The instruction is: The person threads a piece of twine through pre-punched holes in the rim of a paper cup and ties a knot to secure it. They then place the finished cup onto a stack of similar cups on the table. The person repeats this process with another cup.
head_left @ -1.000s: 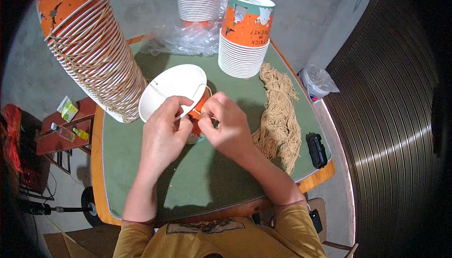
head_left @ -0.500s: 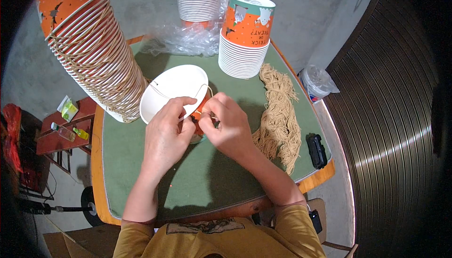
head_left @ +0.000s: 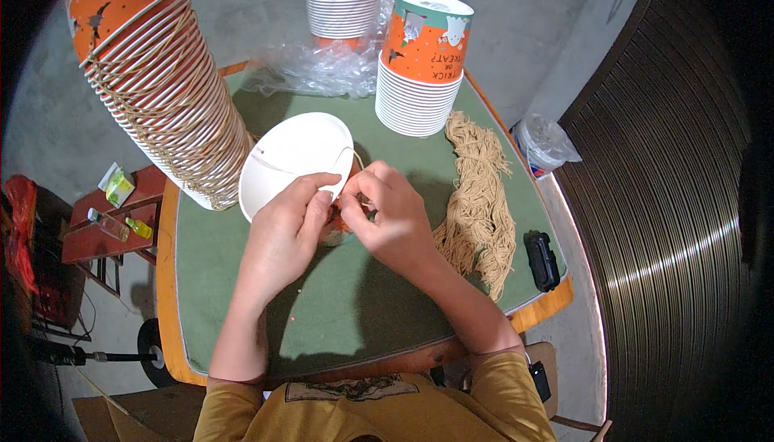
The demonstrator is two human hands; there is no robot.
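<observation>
A white-lined paper bucket (head_left: 282,148) with an orange outside lies tipped on the table, its mouth facing up and left. My left hand (head_left: 282,228) grips its near right rim, thumb and forefinger closed on the wall. Just right of that rim, my right hand (head_left: 391,212) is closed in a pinch on a thin beige cord (head_left: 359,157). The cord loops over the rim and runs across the inside to a knot at the far left wall. Its end between my right fingertips is mostly hidden.
A tall stack of corded buckets (head_left: 165,99) leans at left. A shorter upside-down stack (head_left: 415,99) stands at back right, beside a bundle of beige cords (head_left: 481,200). Clear plastic wrap (head_left: 314,71) lies at the back. A black case (head_left: 542,261) sits near the right edge.
My left thumb has moved up against the bucket's rim and the forefinger, closing the gap between them. The bucket has tilted slightly. My right hand keeps its pinch, almost in place.
</observation>
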